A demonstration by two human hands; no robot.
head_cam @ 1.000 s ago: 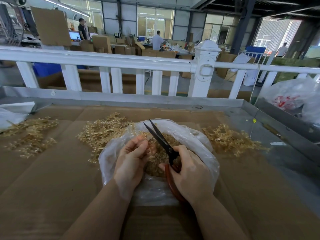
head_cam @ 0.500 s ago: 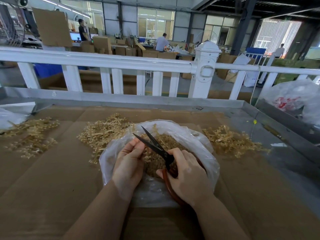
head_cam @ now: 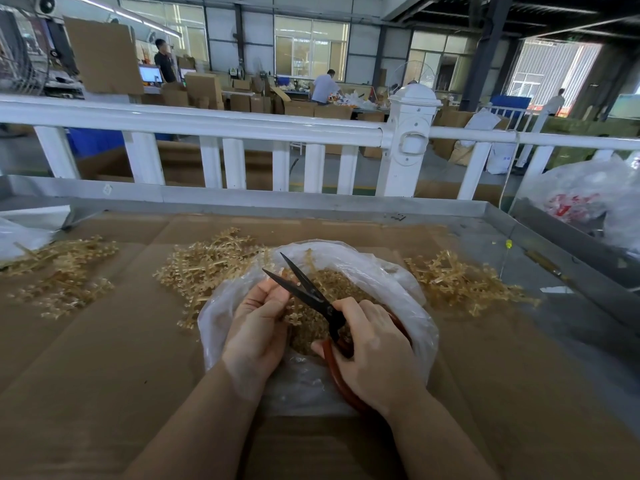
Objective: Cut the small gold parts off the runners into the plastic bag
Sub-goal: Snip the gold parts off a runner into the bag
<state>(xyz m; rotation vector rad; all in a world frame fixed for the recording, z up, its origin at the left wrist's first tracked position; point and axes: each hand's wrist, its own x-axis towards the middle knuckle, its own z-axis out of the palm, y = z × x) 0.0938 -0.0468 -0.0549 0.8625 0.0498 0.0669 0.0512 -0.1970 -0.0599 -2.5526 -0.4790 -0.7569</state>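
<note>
Scissors [head_cam: 308, 292]: blades swung left, opened wider toward my left hand [head_cam: 258, 323], which pinched, seemingly, a runner [head_cam: 294, 315] above the plastic bag [head_cam: 398, 289]; right hand [head_cam: 374, 351] gripped handles. Next cut imminent.

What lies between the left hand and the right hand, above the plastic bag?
In the head view, the open black scissors cross from right hand toward left hand, over cut gold parts in the bag.

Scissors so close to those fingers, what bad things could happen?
The open scissors have blades right by the left hand holding a gold runner, so a finger might get nicked. Cut bits could also jump past the bag onto the cardboard.
</note>
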